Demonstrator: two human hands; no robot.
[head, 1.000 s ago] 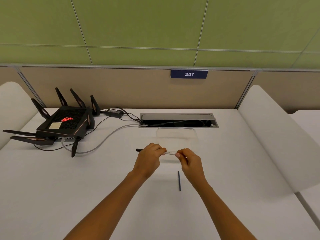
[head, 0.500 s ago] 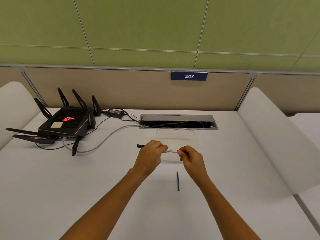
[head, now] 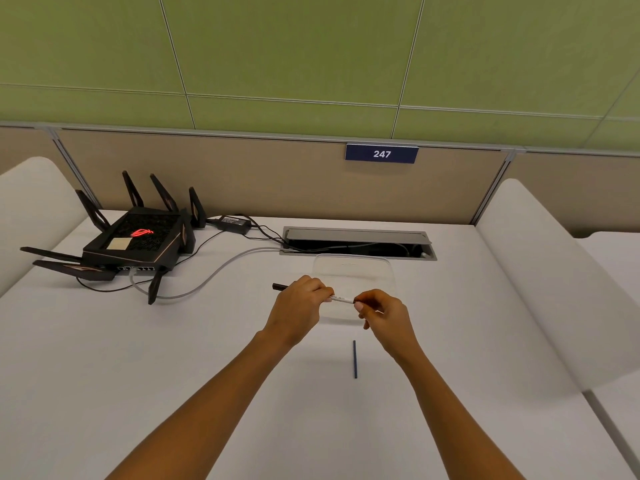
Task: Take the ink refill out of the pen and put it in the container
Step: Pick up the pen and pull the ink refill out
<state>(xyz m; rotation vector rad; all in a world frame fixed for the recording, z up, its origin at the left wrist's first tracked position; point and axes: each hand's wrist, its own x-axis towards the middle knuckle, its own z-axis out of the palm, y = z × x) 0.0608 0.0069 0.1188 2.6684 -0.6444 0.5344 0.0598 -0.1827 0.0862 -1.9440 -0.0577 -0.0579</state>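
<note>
Gripping the pen (head: 341, 299), left hand (head: 298, 311) fisted, right hand (head: 384, 315) fingers pinching its end.

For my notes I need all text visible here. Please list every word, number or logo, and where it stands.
"247": blue sign on the partition.
Red logo, no letters: router.
Print on the pen: too small to read.
Label on the power adapter: blurred.
</note>
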